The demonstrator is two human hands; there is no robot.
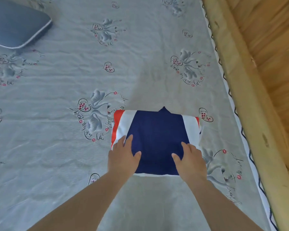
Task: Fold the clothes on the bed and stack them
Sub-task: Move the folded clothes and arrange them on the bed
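Nearly folded: navy, white and red garment [157,135] lay lower centre on the bedsheet [57,80].
Left hand [122,157] and right hand [189,160] pressed flat, fingers straight; lifting carelessly could undo the fold.

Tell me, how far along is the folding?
One navy, white and red garment already lies folded into a compact rectangle on the grey printed bedsheet. The left hand and right hand press it flat. No other clothes or stack are in view.
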